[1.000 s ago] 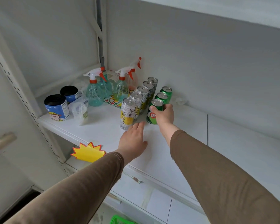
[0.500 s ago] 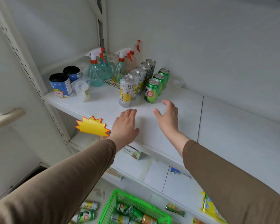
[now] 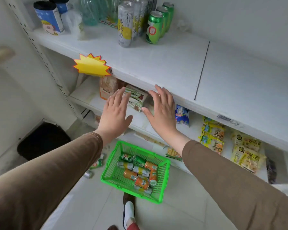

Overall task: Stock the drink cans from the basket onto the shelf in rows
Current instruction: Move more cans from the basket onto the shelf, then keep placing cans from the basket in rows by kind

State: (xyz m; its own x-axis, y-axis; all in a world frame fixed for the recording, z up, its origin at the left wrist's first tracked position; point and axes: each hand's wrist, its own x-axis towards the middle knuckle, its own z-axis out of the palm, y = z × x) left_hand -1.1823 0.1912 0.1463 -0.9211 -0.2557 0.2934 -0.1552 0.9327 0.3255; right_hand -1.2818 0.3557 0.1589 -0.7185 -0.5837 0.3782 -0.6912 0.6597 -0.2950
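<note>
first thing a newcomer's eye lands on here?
The bright green basket on the floor, low in the middle, with orange and green cans lying loose inside. Next, the two empty hands, left hand and right hand, spread open above it, and the yellow starburst tag on the shelf edge.
</note>
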